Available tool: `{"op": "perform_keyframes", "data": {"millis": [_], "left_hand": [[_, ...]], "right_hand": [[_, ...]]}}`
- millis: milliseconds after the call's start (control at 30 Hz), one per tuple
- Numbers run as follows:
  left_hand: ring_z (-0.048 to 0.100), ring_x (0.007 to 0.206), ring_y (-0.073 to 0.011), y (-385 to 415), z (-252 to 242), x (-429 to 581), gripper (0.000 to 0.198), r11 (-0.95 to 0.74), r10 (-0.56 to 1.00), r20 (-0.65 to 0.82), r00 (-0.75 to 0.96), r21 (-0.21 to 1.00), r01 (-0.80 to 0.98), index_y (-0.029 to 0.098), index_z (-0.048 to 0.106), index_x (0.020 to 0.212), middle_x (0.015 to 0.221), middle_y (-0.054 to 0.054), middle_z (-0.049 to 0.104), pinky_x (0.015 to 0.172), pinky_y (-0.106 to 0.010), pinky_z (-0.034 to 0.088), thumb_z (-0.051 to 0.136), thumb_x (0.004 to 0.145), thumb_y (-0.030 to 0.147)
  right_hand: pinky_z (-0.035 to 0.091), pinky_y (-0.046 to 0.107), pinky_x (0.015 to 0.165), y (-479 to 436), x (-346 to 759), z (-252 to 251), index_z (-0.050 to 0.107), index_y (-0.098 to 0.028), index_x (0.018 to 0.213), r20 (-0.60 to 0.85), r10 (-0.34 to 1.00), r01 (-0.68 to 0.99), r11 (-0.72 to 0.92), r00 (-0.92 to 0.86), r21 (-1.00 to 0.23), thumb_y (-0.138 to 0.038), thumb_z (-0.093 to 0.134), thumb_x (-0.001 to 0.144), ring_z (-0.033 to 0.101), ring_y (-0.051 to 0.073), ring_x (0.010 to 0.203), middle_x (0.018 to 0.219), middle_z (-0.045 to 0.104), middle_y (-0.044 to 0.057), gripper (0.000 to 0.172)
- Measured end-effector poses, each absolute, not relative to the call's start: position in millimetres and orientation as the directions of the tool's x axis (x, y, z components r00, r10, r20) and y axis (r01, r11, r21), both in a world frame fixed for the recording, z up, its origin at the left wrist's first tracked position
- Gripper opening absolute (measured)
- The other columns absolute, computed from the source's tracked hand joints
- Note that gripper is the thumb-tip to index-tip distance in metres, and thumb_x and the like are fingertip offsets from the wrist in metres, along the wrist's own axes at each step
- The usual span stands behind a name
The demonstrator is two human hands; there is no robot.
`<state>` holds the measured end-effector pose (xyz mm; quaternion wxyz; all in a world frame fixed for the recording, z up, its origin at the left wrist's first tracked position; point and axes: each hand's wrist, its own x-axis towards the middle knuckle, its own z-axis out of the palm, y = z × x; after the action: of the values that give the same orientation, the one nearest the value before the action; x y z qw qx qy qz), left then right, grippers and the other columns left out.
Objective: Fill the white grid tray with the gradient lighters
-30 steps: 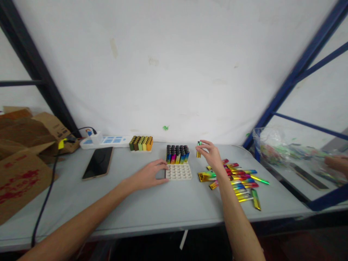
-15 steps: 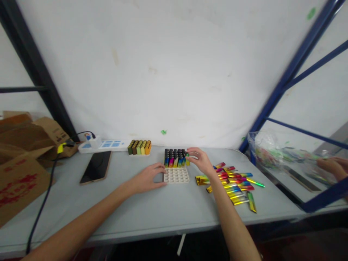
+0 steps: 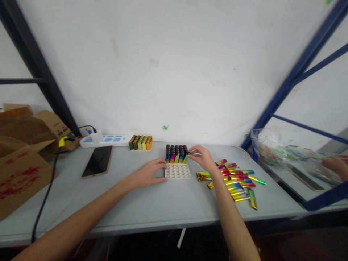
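Note:
A white tray (image 3: 177,171) with rows of round holes lies on the table. Its far rows hold upright lighters (image 3: 176,154) with black tops and shiny multicoloured bodies; the near rows show bare holes. My left hand (image 3: 148,174) rests at the tray's left edge, thumb by the near corner and fingers further back, holding it. At the right end of the front row, my right hand (image 3: 201,157) pinches a yellow-green lighter (image 3: 186,158), which leans to the right. My fingers partly cover its top. Loose shiny lighters (image 3: 236,181) lie in a pile beside my right forearm.
Behind on the left stands another block of gold-topped pieces (image 3: 140,142). A phone (image 3: 98,161), a power strip (image 3: 114,140) and a cardboard box (image 3: 25,170) are further left. Blue frame bars (image 3: 272,108) rise on the right, with another person's hand (image 3: 337,165) beyond them.
The yellow-green lighter at the row's right end has gone from about upright to leaning, with my right hand on it. My left hand stays at the tray. The whole view has shifted slightly.

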<state>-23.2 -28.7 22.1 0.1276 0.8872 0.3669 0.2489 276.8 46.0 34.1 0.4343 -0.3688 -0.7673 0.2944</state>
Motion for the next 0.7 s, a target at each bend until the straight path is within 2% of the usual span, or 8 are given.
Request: {"op": "perform_keyframes", "data": {"millis": [167,700], "left_hand": [[0.061,0.112,-0.024,-28.3,21.5,-23.6,0.032,-0.699,0.714,0.35,0.607,0.408,0.587,0.023,0.066,0.113,0.121,-0.008,0.06,0.104,-0.038,0.048,0.069,0.089,0.043],[0.061,0.113,-0.0245,-27.9,21.7,-23.7,0.033,-0.695,0.717,0.349,0.603,0.419,0.584,0.023,0.067,0.114,0.121,-0.008,0.06,0.105,-0.038,0.047,0.069,0.089,0.045]], "right_hand": [[0.062,0.035,0.079,43.4,279.6,37.6,0.068,-0.019,0.094,0.445,0.813,0.347,0.569,-0.376,-0.745,-0.052,0.073,0.08,0.069,0.018,0.081,0.089,0.07,0.005,0.037],[0.061,0.034,0.079,38.9,283.2,45.5,0.072,-0.019,0.096,0.417,0.808,0.345,0.565,-0.416,-0.749,-0.048,0.071,0.083,0.07,0.019,0.083,0.092,0.072,0.006,0.031]]}}
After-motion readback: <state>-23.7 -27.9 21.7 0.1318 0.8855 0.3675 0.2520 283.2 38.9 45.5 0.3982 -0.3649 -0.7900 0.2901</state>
